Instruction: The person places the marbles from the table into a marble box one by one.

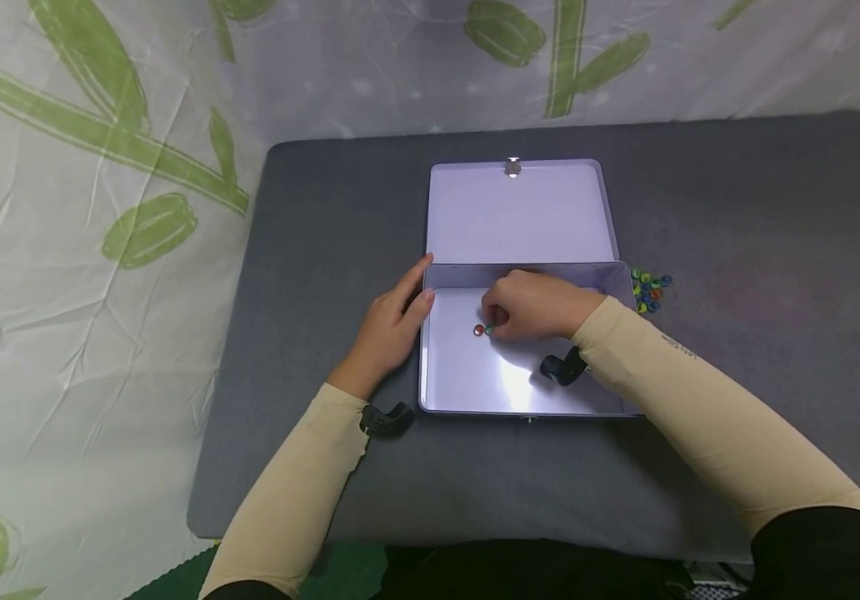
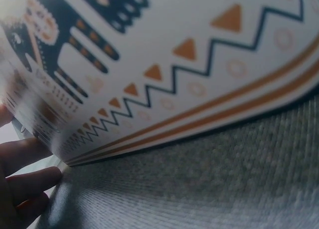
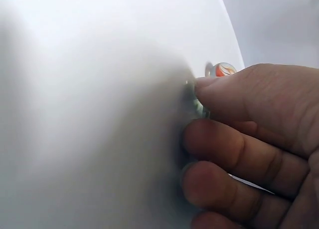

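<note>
Right hand [image 1: 538, 304] curled, thumb and finger pinching one green marble [image 1: 489, 330] inside the one box [image 1: 456, 379]; one red marble [image 1: 478, 330] just beside it at nine o'clock. Left hand [image 1: 387, 327] loose, fingers extended, touching the box's rim at ten o'clock. One lid [image 1: 512, 217] laid back at twelve; outside at two, a marble cluster [image 1: 655, 294], roughly a dozen, exact count unclear.
</note>
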Demonstrator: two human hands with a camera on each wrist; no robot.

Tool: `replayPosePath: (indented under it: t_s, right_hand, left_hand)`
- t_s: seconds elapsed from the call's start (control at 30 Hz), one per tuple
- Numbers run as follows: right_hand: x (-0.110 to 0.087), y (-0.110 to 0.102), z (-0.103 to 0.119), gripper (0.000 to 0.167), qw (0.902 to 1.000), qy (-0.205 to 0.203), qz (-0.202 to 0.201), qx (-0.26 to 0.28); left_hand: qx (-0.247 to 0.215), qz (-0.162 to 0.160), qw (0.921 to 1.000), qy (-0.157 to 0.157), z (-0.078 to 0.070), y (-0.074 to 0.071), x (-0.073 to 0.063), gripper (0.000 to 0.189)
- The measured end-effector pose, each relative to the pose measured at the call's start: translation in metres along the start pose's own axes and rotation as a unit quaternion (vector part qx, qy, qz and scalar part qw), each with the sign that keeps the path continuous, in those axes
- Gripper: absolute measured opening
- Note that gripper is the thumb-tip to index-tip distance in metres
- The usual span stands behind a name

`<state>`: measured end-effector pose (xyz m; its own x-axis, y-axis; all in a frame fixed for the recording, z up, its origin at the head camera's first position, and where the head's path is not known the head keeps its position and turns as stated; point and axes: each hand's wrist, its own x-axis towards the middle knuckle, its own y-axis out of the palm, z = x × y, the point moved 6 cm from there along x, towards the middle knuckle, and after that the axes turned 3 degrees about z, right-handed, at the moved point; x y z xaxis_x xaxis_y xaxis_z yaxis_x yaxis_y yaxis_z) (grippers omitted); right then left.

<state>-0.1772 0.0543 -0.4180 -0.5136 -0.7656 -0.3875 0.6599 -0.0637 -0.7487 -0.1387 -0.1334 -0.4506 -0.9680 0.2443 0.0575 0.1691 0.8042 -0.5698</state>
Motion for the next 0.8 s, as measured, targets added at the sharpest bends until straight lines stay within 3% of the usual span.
replayPosePath:
  t_s: [0.8]
  right_hand:
    - [-0.0004,0.0016,-0.0024,0.017,0.9997,0.014,0.001,0.019]
  left_hand:
    - [0.000,-0.002,1.0000,0.005,0.0001,0.0008,-0.0003,0.067]
